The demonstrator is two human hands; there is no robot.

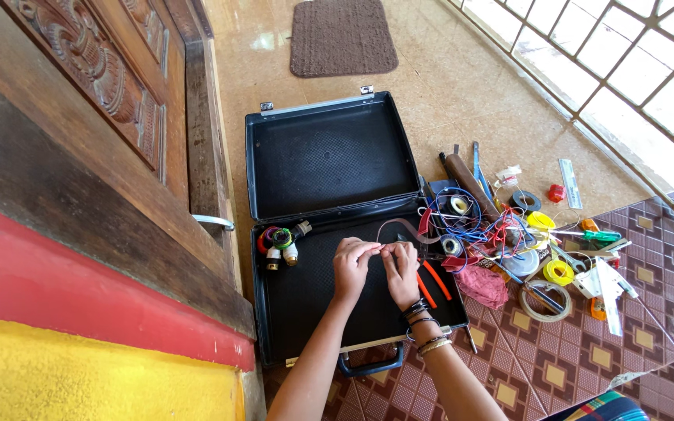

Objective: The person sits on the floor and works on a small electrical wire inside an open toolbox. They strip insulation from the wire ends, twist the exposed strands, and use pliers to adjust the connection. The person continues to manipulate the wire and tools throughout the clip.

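Over the open black case (pixel 306 308), the left hand (pixel 350 269) and right hand (pixel 402 273) pinch a thin wire (pixel 399 226); more wires (pixel 470 218) wait beside the case, untouched.

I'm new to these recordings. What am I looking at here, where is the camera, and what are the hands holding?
There is no machine: a person wears a camera on the head, looking down at their own two hands. The left hand and right hand meet over an open black case on the floor, pinching a thin wire between the fingertips. Inside the case lies a small bundle of coloured wire with plugs. Right of it sits a heap of wires, tape rolls, a pink cloth and tools.
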